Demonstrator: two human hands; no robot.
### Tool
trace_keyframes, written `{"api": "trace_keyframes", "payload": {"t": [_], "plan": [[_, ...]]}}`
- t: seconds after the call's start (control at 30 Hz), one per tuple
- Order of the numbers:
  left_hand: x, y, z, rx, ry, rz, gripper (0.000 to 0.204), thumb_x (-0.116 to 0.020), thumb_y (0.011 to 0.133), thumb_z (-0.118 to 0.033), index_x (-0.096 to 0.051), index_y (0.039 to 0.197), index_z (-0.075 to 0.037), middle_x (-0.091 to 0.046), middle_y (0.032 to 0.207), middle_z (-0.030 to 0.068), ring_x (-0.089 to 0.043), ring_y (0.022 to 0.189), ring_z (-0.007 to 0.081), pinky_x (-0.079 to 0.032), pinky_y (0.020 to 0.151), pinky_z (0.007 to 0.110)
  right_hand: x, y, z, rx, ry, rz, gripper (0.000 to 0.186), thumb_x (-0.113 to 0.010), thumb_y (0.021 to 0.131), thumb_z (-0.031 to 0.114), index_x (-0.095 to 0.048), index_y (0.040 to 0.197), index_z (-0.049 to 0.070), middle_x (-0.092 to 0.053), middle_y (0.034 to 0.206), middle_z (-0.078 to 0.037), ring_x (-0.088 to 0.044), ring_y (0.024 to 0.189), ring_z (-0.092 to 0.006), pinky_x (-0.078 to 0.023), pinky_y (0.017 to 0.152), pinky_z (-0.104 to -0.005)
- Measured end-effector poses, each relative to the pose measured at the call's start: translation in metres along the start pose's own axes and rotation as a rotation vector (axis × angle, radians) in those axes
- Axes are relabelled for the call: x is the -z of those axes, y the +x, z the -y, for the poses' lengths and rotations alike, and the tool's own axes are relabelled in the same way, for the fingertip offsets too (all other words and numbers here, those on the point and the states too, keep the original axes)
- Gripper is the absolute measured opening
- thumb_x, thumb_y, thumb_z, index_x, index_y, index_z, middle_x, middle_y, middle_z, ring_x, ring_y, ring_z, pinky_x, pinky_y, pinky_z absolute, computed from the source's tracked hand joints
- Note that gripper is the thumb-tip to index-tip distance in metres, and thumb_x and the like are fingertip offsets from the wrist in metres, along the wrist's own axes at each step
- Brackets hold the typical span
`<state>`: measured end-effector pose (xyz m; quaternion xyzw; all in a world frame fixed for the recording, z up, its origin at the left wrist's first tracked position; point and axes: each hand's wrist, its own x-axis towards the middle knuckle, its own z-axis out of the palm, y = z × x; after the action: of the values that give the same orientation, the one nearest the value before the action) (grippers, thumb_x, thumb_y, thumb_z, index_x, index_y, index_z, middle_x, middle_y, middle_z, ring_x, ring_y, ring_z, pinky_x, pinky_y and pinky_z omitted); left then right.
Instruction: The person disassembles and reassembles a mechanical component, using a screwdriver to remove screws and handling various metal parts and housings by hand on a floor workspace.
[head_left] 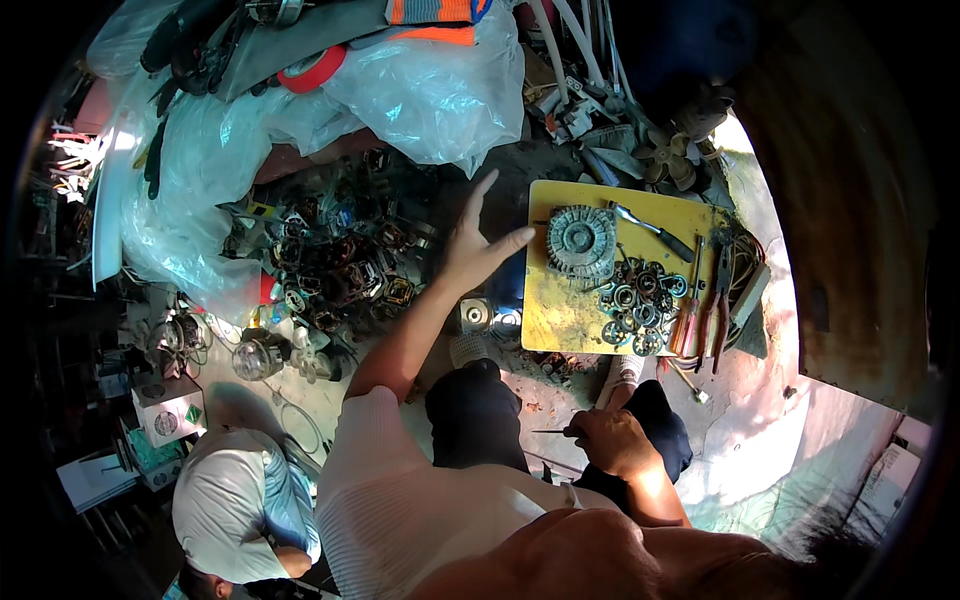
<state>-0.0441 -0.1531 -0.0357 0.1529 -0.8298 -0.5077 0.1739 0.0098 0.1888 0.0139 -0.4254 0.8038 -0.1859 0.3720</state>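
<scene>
My left hand (pixel 478 245) is stretched out, fingers spread and holding nothing, just left of a yellow board (pixel 560 328). My right hand (pixel 618 442) is closed around the handle of a screwdriver (pixel 547 431), above my lap; its thin shaft points left. On the board sits a grey, round-faced motor (pixel 580 241), the thing nearest my left hand. Several small metal rings (pixel 640 300) lie in a cluster beside it. A tool with a shiny head and dark grip (pixel 655 232) rests behind them. Red-handled pliers (pixel 716 310) and screwdrivers (pixel 686 318) lie along the right side.
A heap of motor parts (pixel 345 260) spreads to the left, below clear plastic sheeting (pixel 420 90) with a red tape roll (pixel 312 72). Fan blades (pixel 668 160) stand at the back right. Another person (pixel 225 500) crouches at the lower left, near boxes (pixel 165 410).
</scene>
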Motion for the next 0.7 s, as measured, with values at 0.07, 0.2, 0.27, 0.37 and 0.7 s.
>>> {"api": "trace_keyframes", "payload": {"t": [0.07,0.2,0.27,0.37,0.7], "plan": [[0.008,0.021,0.091,0.172,-0.156,-0.268,0.070,-0.074,0.085,-0.039,-0.046,0.138,-0.003,-0.052,0.135,0.0186,-0.046,0.129,0.0328,-0.035,0.107,0.042,0.001,0.004,-0.001,-0.001,0.038,-0.026,0.013,-0.068,0.080,0.013,-0.069,0.093,0.008,-0.070,0.084,-0.013,-0.068,0.081,-0.0312,-0.054,0.074,-0.0408],[0.046,0.067,0.263,0.378,0.206,-0.212,0.059,-0.068,0.090,-0.036,-0.049,0.133,-0.001,-0.055,0.133,0.0183,-0.053,0.121,0.0356,-0.042,0.100,0.044,0.015,0.019,0.010,-0.040,0.020,-0.038,0.012,-0.070,0.080,0.011,-0.070,0.091,0.008,-0.070,0.081,-0.011,-0.069,0.078,-0.0294,-0.054,0.073,-0.0395],[0.055,0.087,0.308,0.549,0.568,-0.109,0.069,-0.067,0.088,-0.043,-0.044,0.139,-0.003,-0.050,0.140,0.0186,-0.051,0.124,0.0401,-0.041,0.102,0.049,0.012,0.024,0.008,-0.062,0.012,-0.059,0.013,-0.070,0.079,0.011,-0.070,0.092,0.010,-0.070,0.081,-0.009,-0.069,0.079,-0.0274,-0.053,0.072,-0.0391],[0.142,0.079,0.474,0.390,1.115,-0.281,0.078,-0.066,0.085,-0.050,-0.040,0.144,-0.007,-0.042,0.148,0.0193,-0.041,0.134,0.0402,-0.038,0.106,0.052,0.027,0.028,-0.002,0.035,-0.042,-0.037,0.016,-0.068,0.078,0.012,-0.071,0.094,0.014,-0.070,0.081,-0.003,-0.069,0.078,-0.0240,-0.050,0.071,-0.0390],[0.077,0.189,0.444,0.451,0.969,0.168,0.111,-0.078,0.071,-0.054,-0.021,0.153,-0.005,-0.030,0.154,0.0220,-0.035,0.138,0.0389,-0.035,0.111,0.049,0.040,0.056,0.020,-0.226,0.147,-0.016,0.025,-0.074,0.076,0.014,-0.070,0.101,0.012,-0.070,0.089,-0.003,-0.068,0.085,-0.0238,-0.049,0.079,-0.0386]]}}
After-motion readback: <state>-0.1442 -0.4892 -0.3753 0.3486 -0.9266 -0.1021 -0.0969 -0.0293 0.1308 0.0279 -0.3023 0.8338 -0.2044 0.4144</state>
